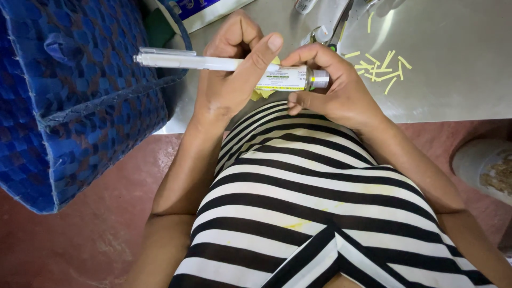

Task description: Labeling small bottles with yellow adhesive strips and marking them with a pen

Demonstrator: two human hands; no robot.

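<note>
Small labelled bottle (pixel 290 78) pinched centre-frame by right hand (pixel 333 88); left hand (pixel 229 80) wrapped around white pen (pixel 186 60). Yellow paper strips (pixel 381 66) at two o'clock. Could smear the label if the bottle rolls.

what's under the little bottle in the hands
Yellow paper peeks out beneath the small bottle, against the left hand. Its remainder is hidden by that hand and the right hand.

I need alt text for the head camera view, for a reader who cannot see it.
Seen from above, a person's left hand holds a white pen and the right hand grips a small labelled bottle over a steel table. Yellow paper strips lie on it; a blue woven bag stands left.
</note>
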